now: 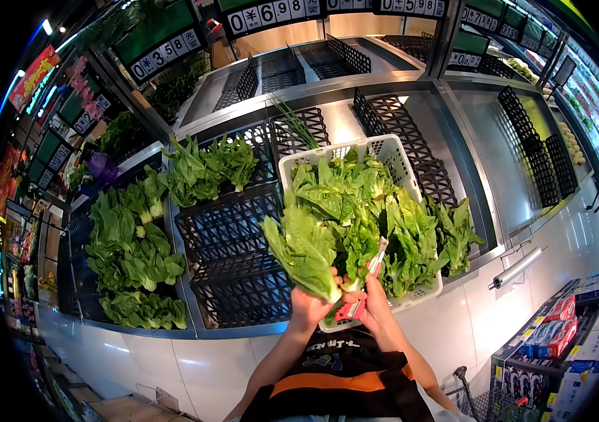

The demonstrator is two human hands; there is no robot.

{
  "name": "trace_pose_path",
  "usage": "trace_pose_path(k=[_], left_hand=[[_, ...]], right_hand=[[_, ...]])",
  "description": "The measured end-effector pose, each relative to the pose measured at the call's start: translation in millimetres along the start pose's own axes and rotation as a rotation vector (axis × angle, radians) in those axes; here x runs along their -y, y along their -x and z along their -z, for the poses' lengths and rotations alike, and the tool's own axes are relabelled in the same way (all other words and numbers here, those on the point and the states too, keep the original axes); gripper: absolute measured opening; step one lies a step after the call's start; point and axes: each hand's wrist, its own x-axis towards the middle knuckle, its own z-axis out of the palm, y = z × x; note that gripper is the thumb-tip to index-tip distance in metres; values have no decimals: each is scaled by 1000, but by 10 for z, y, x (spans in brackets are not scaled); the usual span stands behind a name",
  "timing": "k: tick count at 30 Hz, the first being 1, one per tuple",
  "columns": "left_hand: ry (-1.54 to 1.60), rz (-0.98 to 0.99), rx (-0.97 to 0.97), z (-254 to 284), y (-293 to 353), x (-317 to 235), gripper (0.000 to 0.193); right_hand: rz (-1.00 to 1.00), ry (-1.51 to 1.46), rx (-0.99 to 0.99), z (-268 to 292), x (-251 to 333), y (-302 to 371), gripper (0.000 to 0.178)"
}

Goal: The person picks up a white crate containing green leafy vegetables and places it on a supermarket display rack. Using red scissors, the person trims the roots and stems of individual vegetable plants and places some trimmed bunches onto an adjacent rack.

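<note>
A leafy green lettuce (303, 247) is tilted upward in my left hand (306, 307), whose fingers are closed round its pale base. My right hand (377, 304) is closed on a small pink-red and white object (351, 310), its exact kind unclear; a narrow light strip slants up beside the thumb. Both hands are close together, over the near edge of a white plastic crate (287, 171). Heaped in the crate are more lettuces (345, 184), and some leaves spill past its right side (457, 235).
Black slatted racks (225, 221) line the metal display bin. Bok choy (127, 232) fills the left section, with more leafy greens (208, 167) behind. Thin green stalks (296, 123) lie beyond the crate. At right are a roll on a holder (517, 269) and stacked boxed goods (552, 330).
</note>
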Motion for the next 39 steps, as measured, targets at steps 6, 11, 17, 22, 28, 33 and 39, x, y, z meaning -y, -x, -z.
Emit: trace_pose_path(k=[6,11,17,22,28,33,39], left_hand=[[-215,-45,-170,-176,8,-12,55],[-254,-50,-92,-194,35,-34,52],[-337,-22,-41,-17,96,-162,51],[-305,9,-103,-4,133,-133,52],[-219,2,-104,-206,65,-61,63],[-173,-28,12,-147,24,-41,60],[-26,-82,-72,292,17,2,52]], right_hand=[[86,401,51,-12,134,40,10],[126,830,-53,-44,103,59,23],[94,866,-88,10,78,-16,20],[124,772,-127,-9,25,-47,24],[206,404,-185,-32,-68,-74,14],[66,72,-182,12,-91,-147,16],[-131,-229,-262,-141,-42,-146,26]])
